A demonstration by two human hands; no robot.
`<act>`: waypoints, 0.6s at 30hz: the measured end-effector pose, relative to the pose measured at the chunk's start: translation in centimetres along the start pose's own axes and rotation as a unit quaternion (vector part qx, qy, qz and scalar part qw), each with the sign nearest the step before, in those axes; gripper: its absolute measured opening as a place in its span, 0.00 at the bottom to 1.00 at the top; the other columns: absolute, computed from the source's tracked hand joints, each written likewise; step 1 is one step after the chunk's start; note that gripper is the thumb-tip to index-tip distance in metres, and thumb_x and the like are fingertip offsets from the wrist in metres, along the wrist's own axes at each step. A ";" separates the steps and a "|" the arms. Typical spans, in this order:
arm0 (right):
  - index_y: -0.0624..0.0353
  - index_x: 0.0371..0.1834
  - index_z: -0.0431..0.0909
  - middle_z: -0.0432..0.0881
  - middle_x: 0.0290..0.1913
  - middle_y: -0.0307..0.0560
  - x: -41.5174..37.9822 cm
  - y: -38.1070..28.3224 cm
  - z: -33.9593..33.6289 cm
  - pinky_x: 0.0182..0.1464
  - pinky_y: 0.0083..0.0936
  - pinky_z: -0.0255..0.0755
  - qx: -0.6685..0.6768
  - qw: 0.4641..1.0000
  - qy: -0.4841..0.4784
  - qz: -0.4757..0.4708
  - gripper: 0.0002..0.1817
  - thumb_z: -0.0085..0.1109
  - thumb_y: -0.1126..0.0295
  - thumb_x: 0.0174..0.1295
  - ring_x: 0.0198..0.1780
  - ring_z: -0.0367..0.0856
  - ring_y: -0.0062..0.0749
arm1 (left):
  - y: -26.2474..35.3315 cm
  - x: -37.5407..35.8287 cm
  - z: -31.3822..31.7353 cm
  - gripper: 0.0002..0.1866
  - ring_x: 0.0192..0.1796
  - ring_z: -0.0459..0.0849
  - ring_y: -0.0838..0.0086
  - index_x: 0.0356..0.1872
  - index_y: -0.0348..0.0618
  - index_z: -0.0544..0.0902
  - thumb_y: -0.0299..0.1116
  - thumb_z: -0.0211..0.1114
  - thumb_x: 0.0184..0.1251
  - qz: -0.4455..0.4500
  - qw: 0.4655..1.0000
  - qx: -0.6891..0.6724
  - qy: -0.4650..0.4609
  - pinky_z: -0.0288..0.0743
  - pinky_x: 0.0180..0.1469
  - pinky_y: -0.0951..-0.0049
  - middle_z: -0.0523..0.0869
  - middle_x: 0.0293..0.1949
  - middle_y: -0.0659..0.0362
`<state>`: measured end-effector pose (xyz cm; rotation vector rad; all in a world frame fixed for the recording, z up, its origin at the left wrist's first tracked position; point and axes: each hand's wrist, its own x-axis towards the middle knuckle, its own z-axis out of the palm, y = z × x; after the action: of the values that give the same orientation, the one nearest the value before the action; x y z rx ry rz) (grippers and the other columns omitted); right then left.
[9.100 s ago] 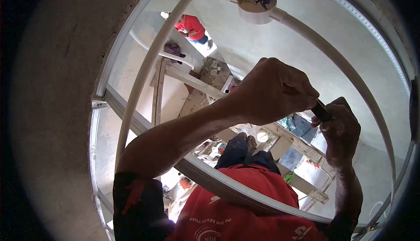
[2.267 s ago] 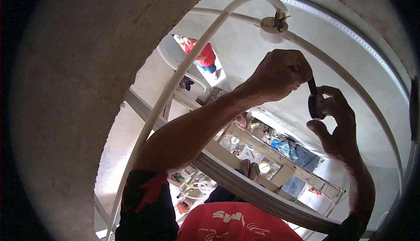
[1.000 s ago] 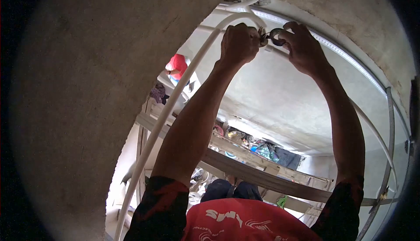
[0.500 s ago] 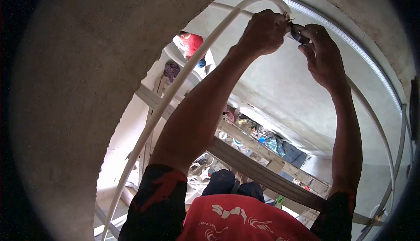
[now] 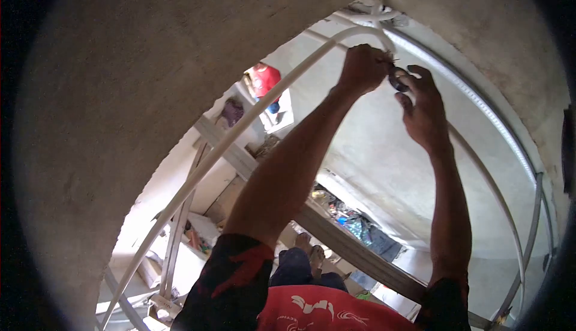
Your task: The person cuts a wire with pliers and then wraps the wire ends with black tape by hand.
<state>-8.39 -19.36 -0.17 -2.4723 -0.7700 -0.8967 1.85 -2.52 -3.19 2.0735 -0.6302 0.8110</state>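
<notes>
High in the view, my left hand (image 5: 364, 69) is closed round the end of a white conduit (image 5: 355, 31), where thin wire ends (image 5: 390, 61) stick out. Just to its right, my right hand (image 5: 422, 104) has its thumb and fingers round a dark roll of tape (image 5: 398, 79), which touches or nearly touches the wires. What lies inside my left fist is hidden.
A rough-edged wall (image 5: 114, 85) curves round the opening. The long white conduit arcs down to the lower left. Grey pipes (image 5: 533, 223) run at the right. Below are a wooden beam (image 5: 354, 253), scattered items and a person in a red shirt (image 5: 264, 81).
The view has shifted, so both hands appear lower and further left. My right hand has turned the tape roll slightly and its fingers have changed position. My left hand keeps its closed grip.
</notes>
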 end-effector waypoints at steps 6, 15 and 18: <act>0.54 0.55 0.78 0.76 0.60 0.56 0.2 0.2 -0.5 0.52 0.44 0.81 0.024 0.999 -0.016 0.042 0.22 0.69 0.80 0.56 0.53 0.84 0.53 | -0.5 -0.4 -0.4 0.09 0.39 0.87 0.53 0.35 0.44 0.90 0.36 0.67 0.61 0.024 0.995 -0.065 -0.066 0.79 0.46 0.55 0.89 0.32 0.48; 0.56 0.52 0.77 0.76 0.57 0.55 0.2 0.5 0.5 0.54 0.46 0.77 0.032 0.999 0.001 0.037 0.22 0.71 0.78 0.54 0.55 0.81 0.55 | 0.9 0.2 -1.1 0.07 0.41 0.88 0.54 0.32 0.41 0.89 0.31 0.65 0.58 0.014 0.997 -0.049 -0.066 0.81 0.48 0.57 0.89 0.35 0.48; 0.57 0.54 0.75 0.76 0.59 0.54 0.0 0.6 1.0 0.55 0.45 0.76 -0.002 0.999 -0.003 0.033 0.24 0.73 0.74 0.54 0.57 0.79 0.53 | 1.8 0.1 -2.0 0.09 0.44 0.86 0.58 0.35 0.41 0.87 0.37 0.68 0.64 -0.085 0.984 -0.110 -0.109 0.79 0.50 0.59 0.88 0.38 0.52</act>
<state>-7.56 -19.28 -1.02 -2.4907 -0.6861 -0.8680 0.03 -1.91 -1.31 1.9933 -0.6210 0.4013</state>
